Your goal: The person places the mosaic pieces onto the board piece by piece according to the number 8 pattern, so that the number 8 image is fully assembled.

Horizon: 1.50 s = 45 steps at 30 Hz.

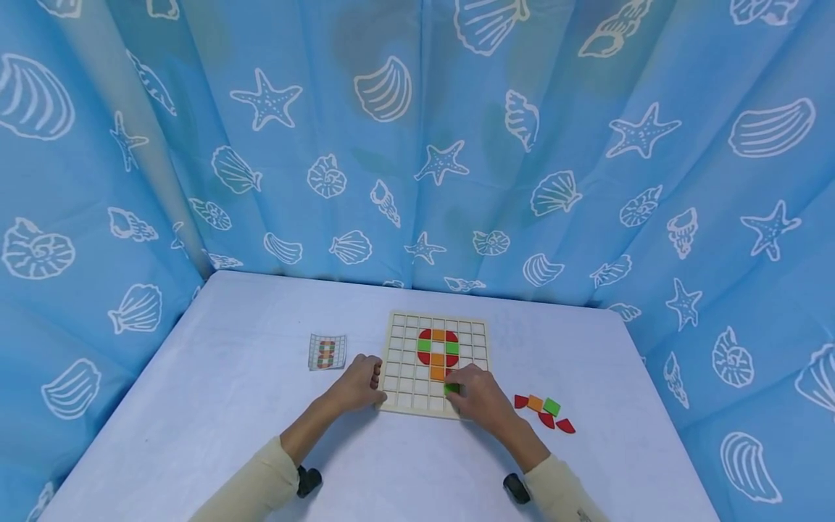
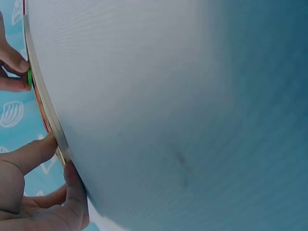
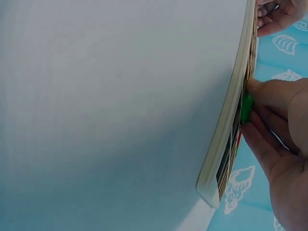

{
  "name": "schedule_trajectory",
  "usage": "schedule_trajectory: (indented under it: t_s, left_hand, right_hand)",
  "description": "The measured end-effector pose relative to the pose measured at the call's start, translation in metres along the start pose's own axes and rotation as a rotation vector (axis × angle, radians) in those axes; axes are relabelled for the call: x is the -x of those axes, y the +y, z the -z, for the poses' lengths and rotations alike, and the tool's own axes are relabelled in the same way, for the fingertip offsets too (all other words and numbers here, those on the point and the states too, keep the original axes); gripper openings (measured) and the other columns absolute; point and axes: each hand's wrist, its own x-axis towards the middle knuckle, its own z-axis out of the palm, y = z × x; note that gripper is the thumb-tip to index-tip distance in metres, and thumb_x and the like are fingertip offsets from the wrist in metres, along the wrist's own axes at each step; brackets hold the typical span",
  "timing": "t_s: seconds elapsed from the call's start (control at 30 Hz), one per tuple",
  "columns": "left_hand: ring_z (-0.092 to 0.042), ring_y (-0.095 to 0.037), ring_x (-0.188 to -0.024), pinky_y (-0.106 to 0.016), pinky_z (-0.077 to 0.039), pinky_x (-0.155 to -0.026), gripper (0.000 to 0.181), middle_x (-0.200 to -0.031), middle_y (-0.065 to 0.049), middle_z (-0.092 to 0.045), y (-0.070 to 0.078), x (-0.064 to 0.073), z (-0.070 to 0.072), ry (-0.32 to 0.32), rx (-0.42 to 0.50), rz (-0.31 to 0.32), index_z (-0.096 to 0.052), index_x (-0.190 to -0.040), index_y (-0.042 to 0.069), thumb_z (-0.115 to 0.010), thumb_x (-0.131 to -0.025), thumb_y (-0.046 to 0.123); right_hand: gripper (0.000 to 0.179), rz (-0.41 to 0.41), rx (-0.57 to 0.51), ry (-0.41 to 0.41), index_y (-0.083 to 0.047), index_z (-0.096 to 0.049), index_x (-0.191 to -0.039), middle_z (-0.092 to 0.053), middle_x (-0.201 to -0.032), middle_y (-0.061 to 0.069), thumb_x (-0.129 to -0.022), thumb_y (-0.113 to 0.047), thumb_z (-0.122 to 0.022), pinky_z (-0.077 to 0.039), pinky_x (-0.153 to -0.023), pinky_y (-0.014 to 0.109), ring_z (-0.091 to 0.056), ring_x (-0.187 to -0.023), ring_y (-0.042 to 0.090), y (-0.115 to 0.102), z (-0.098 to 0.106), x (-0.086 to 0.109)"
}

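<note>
A cream grid board (image 1: 407,400) lies on the table between the hands. Red, orange and green tiles sit in its middle cells, among them an orange square tile (image 1: 438,372) near the right hand. With thumb and fingers, my left hand (image 1: 357,382) holds the board at its lower left edge; the left wrist view shows those fingertips (image 2: 50,143) against the rim. My right hand (image 1: 481,395) pinches a green tile (image 3: 247,107) at the board's surface, lower right of the tile pattern. That hand partly covers a red tile and the board's lower right corner.
Right of the board lie several loose tiles, including a green one (image 1: 551,407), an orange one (image 1: 536,403) and red quarter-rounds (image 1: 565,426). A small pattern card (image 1: 315,355) lies to the left. A blue shell-print curtain (image 1: 417,145) surrounds the white table (image 1: 254,348).
</note>
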Motion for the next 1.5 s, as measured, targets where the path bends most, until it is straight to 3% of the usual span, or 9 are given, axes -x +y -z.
schedule_trajectory:
  t_s: [0.47,0.6,0.87,1.2,1.5]
  left_hand:
    - [-0.045,-0.018,-0.083,-0.031,-0.041,-0.07,0.053,-0.092,-0.007,-0.045,0.002,0.002,0.0,0.001,-0.015,-0.016,-0.05,-0.122,-0.007,-0.079,-0.078,0.003]
    - [-0.045,-0.018,-0.083,-0.032,-0.042,-0.07,0.052,-0.092,-0.007,-0.045,0.002,0.002,0.0,0.003,-0.011,-0.027,-0.05,-0.12,-0.007,-0.08,-0.078,0.003]
    - [-0.045,-0.018,-0.083,-0.031,-0.042,-0.07,0.052,-0.092,-0.007,-0.045,0.003,0.002,0.0,0.004,-0.019,-0.031,-0.051,-0.12,-0.007,-0.08,-0.078,0.003]
    - [-0.043,-0.018,-0.084,-0.032,-0.04,-0.07,0.051,-0.091,-0.007,-0.045,0.002,0.004,0.001,0.011,-0.027,-0.056,-0.051,-0.119,-0.008,-0.079,-0.078,0.003]
    - [-0.045,-0.018,-0.083,-0.031,-0.041,-0.07,0.05,-0.092,-0.006,-0.045,0.003,0.003,0.002,0.011,-0.038,-0.038,-0.051,-0.12,-0.007,-0.079,-0.079,0.004]
  right_hand:
    - [0.024,0.043,0.028,-0.019,-0.014,-0.076,-0.106,-0.07,-0.101,-0.004,-0.082,-0.02,-0.08,-0.052,-0.085,0.029,-0.061,-0.096,0.011,-0.001,0.002,0.001]
    - [0.021,0.056,0.026,0.027,-0.015,-0.077,-0.105,-0.071,-0.099,-0.006,-0.084,-0.017,-0.078,-0.052,-0.084,0.028,-0.061,-0.095,0.009,0.003,0.008,0.006]
    - [0.023,-0.041,0.027,0.137,-0.01,-0.076,-0.104,-0.071,-0.102,0.0,-0.081,-0.01,-0.08,-0.054,-0.083,0.036,-0.064,-0.1,0.016,0.031,0.037,0.025]
    - [0.031,-0.188,0.027,0.014,-0.007,-0.074,-0.104,-0.069,-0.099,0.003,-0.075,-0.008,-0.083,-0.055,-0.08,0.037,-0.062,-0.091,0.018,0.069,0.056,0.056]
    - [0.03,-0.196,0.044,-0.006,-0.007,-0.074,-0.106,-0.068,-0.101,0.004,-0.078,-0.011,-0.082,-0.055,-0.08,0.038,-0.059,-0.09,0.018,0.078,0.052,0.057]
